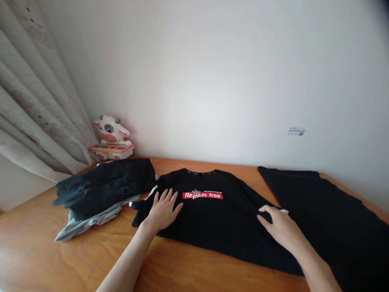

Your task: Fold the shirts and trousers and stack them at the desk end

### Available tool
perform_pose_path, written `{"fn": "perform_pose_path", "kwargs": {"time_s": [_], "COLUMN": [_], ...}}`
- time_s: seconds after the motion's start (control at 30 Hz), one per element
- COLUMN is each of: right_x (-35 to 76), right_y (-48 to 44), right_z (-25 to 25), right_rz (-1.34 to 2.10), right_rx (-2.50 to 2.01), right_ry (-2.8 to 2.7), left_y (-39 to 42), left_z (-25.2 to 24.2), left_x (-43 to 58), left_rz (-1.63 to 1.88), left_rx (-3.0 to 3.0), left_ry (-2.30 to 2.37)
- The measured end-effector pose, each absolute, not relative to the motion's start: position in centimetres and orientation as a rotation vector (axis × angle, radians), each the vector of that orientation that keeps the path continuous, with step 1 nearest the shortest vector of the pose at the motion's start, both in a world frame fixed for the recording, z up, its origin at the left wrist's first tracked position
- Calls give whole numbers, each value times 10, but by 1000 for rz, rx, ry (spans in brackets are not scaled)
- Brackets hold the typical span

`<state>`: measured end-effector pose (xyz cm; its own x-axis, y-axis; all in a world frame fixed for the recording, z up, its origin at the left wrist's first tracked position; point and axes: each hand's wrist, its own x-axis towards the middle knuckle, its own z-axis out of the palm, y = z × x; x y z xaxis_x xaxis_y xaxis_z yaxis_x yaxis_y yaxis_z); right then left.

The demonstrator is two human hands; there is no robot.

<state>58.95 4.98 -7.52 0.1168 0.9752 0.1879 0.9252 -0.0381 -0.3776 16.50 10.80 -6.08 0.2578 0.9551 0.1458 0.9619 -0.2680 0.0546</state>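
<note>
A black T-shirt [212, 219] with a red "Remain free" label lies spread face up on the wooden table [45, 251]. My left hand [162, 211] rests flat on the shirt's left shoulder area, fingers stretched out and apart. My right hand [281, 227] lies on the shirt's right side, fingers curled down onto the cloth near a small white tag; whether it pinches the fabric is unclear.
A pile of dark and grey clothes [100, 192] sits at the left. Another black garment [328, 219] is spread at the right. A cow-shaped toy [112, 138] stands in the back left corner by the curtain [33, 101]. The wall runs behind the table.
</note>
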Motion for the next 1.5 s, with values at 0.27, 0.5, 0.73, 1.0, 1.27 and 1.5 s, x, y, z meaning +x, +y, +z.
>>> {"fn": "perform_pose_path", "kwargs": {"time_s": [0.27,0.5,0.73,1.0,1.27,1.5], "right_x": [601,567,552,598,566,541], "right_y": [38,115,120,77,102,111], "right_z": [-50,-65,-107,-93,-54,-45], "right_rz": [410,47,18,264,320,59], "right_rx": [-2029,-1894,-1912,-1968,-2075,-2080], "right_ry": [-1892,-1855,-1758,-1875,-1858,-1864], "left_y": [110,146,132,93,138,174], "left_z": [-30,-23,-44,-11,-11,-12], "left_x": [164,140,121,51,113,163], "left_rz": [-414,-213,-255,-147,-297,-134], "left_rx": [-2644,-2265,-2354,-2520,-2635,-2579], "left_ry": [-1806,-2121,-2205,-2190,-1922,-2099]}}
